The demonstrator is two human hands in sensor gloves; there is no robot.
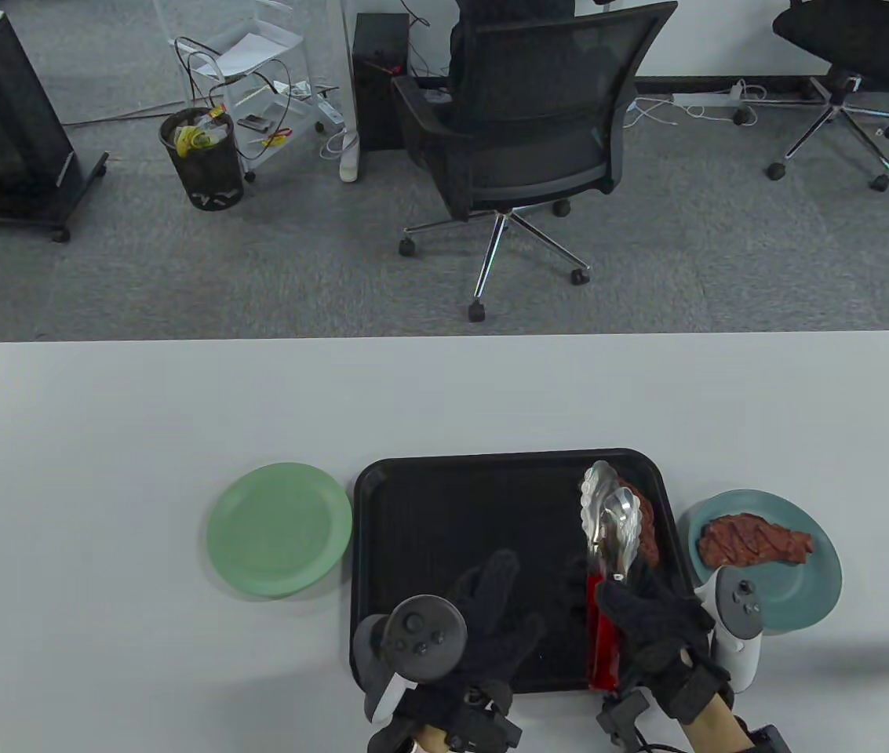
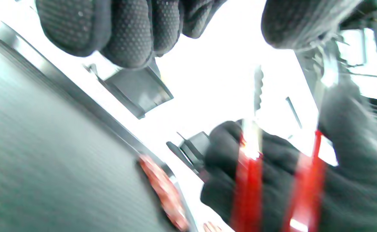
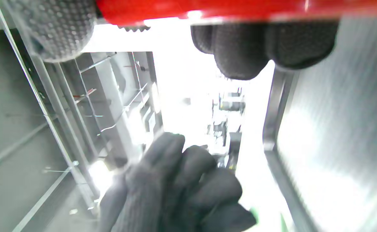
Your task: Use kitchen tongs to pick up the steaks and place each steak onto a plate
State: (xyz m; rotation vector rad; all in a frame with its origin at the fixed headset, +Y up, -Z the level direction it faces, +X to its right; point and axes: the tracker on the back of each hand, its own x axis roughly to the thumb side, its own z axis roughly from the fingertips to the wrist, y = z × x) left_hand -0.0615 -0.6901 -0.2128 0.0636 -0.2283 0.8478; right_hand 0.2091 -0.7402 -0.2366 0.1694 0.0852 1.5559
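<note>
My right hand (image 1: 652, 620) grips the tongs (image 1: 609, 533) over the steak (image 1: 646, 524) at the tray's (image 1: 381, 486) right side, while my left hand (image 1: 483, 620) hovers relaxed, holding nothing.

Table view: camera high above the person's side, looking down across the worktop (image 1: 99, 408) toward the office floor. Left wrist view: very close, low over the black tray (image 2: 46, 167), tilted, facing the right hand (image 2: 272, 180). Right wrist view: equally close, tilted, facing the left hand (image 3: 175, 190). All three share the tray.
</note>
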